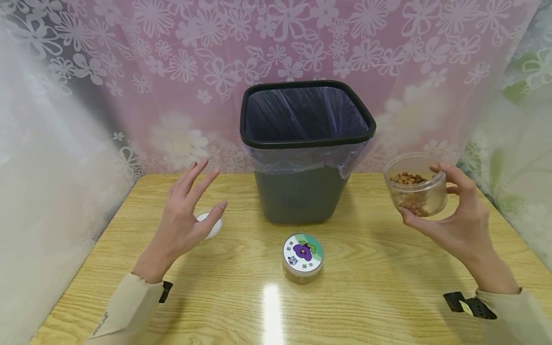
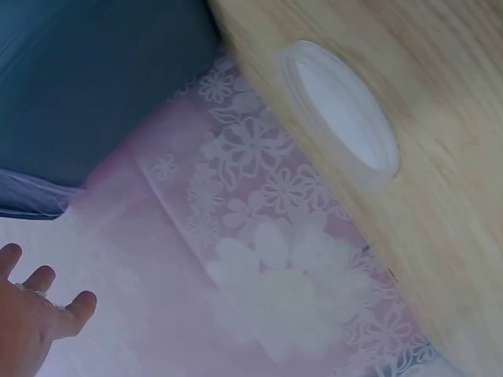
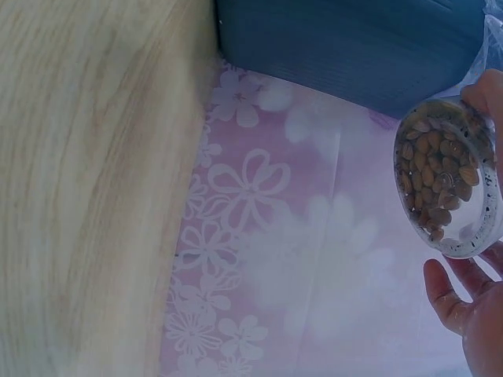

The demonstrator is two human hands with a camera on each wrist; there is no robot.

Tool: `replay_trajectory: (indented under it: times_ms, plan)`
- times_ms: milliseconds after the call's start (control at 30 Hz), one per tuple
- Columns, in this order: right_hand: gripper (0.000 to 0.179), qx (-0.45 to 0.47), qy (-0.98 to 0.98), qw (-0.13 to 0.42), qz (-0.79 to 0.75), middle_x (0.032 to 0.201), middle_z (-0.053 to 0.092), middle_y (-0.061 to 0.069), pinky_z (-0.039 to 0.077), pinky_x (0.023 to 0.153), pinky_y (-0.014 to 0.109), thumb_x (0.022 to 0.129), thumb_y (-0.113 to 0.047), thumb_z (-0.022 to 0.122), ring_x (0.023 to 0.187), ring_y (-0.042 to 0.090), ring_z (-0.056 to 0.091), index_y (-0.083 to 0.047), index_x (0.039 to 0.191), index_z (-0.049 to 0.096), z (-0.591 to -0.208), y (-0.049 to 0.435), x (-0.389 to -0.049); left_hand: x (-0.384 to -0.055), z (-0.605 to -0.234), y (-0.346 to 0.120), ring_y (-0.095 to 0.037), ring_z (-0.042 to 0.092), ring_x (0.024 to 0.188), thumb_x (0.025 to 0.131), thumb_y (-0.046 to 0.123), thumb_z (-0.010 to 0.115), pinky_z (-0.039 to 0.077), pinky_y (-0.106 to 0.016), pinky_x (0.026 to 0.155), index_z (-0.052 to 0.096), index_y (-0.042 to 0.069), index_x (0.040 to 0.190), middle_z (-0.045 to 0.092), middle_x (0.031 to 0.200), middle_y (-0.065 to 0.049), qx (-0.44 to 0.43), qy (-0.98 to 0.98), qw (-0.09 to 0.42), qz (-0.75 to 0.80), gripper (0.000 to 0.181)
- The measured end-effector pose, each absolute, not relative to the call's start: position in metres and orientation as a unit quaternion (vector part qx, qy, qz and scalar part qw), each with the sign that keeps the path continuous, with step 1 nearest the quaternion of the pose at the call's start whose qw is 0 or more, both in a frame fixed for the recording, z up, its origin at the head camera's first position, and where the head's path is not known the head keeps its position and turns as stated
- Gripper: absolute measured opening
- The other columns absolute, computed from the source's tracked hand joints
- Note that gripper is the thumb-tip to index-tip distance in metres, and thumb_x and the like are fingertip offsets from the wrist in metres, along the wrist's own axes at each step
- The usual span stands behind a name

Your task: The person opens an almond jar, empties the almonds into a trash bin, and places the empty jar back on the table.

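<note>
My right hand [image 1: 463, 227] grips a clear plastic jar [image 1: 435, 199] between thumb and fingers, lifted over the right side of the table. The jar is uncovered and tilted, with brown almonds [image 3: 432, 169] gathered at one side of its bottom. On the left, my left hand [image 1: 181, 215] hovers with fingers spread and holds nothing. Partly hidden behind that hand, a white round lid [image 2: 342, 114] lies on the table. A second small jar [image 1: 303, 258], closed with a printed lid showing a purple flower, stands upright in the middle, apart from both hands.
A dark bin [image 1: 297, 196] with a black rim and a clear liner stands at the back middle, between the hands. The wooden table [image 1: 371, 297] ends at a pink floral curtain [image 1: 181, 96] behind, with pale curtains at both sides.
</note>
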State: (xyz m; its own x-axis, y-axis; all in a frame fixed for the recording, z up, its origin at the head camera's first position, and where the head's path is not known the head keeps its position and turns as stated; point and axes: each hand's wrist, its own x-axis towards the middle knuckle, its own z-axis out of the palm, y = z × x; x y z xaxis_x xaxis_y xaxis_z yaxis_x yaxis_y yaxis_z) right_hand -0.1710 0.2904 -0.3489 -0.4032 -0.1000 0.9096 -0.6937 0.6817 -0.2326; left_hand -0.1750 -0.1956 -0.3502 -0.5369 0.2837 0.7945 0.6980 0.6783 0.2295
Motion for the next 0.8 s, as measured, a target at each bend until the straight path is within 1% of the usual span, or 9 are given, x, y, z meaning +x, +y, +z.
replay_trajectory:
  times_ms: [100, 333, 500, 567, 667, 800]
  plan:
    - [0.099, 0.255, -0.776, 0.487, 0.311, 0.126, 0.065, 0.027, 0.036, 0.093, 0.007, 0.079, -0.072, 0.069, 0.121, -0.006, 0.054, 0.012, 0.126, 0.048, -0.349, 0.293, -0.175, -0.175, -0.344, -0.192, -0.039, 0.042, 0.148, 0.102, 0.048, 0.055, 0.035, -0.066, 0.113, 0.059, 0.007, 0.143, 0.047, 0.158, -0.016, -0.306, -0.822, 0.398, -0.269, 0.058]
    - [0.101, 0.245, -0.778, 0.488, 0.312, 0.130, 0.066, 0.023, 0.036, 0.094, 0.006, 0.077, -0.074, 0.069, 0.120, -0.012, 0.051, 0.012, 0.126, 0.048, -0.344, 0.293, -0.177, -0.174, -0.327, -0.178, -0.039, 0.043, 0.147, 0.102, 0.040, 0.057, 0.037, -0.059, 0.116, 0.059, 0.007, 0.143, 0.049, 0.155, -0.019, -0.336, -0.797, 0.430, -0.258, 0.053]
    - [0.101, 0.254, -0.771, 0.490, 0.317, 0.129, 0.066, 0.024, 0.037, 0.094, 0.008, 0.077, -0.074, 0.070, 0.122, -0.005, 0.055, 0.012, 0.125, 0.048, -0.337, 0.290, -0.179, -0.174, -0.315, -0.168, -0.039, 0.044, 0.147, 0.102, 0.038, 0.057, 0.038, -0.057, 0.117, 0.059, 0.007, 0.142, 0.050, 0.154, -0.021, -0.347, -0.785, 0.442, -0.259, 0.051]
    - [0.100, 0.258, -0.768, 0.494, 0.314, 0.127, 0.066, 0.026, 0.037, 0.095, 0.008, 0.077, -0.073, 0.071, 0.123, -0.001, 0.057, 0.012, 0.125, 0.049, -0.335, 0.288, -0.181, -0.175, -0.311, -0.164, -0.039, 0.044, 0.147, 0.102, 0.037, 0.057, 0.038, -0.056, 0.117, 0.059, 0.007, 0.142, 0.050, 0.153, -0.022, -0.354, -0.784, 0.441, -0.256, 0.050]
    - [0.099, 0.260, -0.769, 0.496, 0.308, 0.125, 0.066, 0.028, 0.037, 0.095, 0.007, 0.078, -0.074, 0.070, 0.122, -0.001, 0.057, 0.011, 0.126, 0.049, -0.330, 0.287, -0.182, -0.177, -0.304, -0.158, -0.039, 0.042, 0.148, 0.102, 0.037, 0.057, 0.035, -0.055, 0.120, 0.059, 0.008, 0.143, 0.049, 0.154, -0.022, -0.370, -0.785, 0.430, -0.249, 0.049]
    - [0.102, 0.252, -0.782, 0.488, 0.295, 0.126, 0.064, 0.031, 0.036, 0.095, 0.007, 0.078, -0.077, 0.066, 0.119, 0.007, 0.060, 0.010, 0.127, 0.047, -0.321, 0.288, -0.183, -0.183, -0.297, -0.150, -0.039, 0.038, 0.151, 0.101, 0.034, 0.061, 0.031, -0.058, 0.122, 0.057, 0.011, 0.145, 0.046, 0.157, -0.022, -0.386, -0.793, 0.405, -0.242, 0.050]
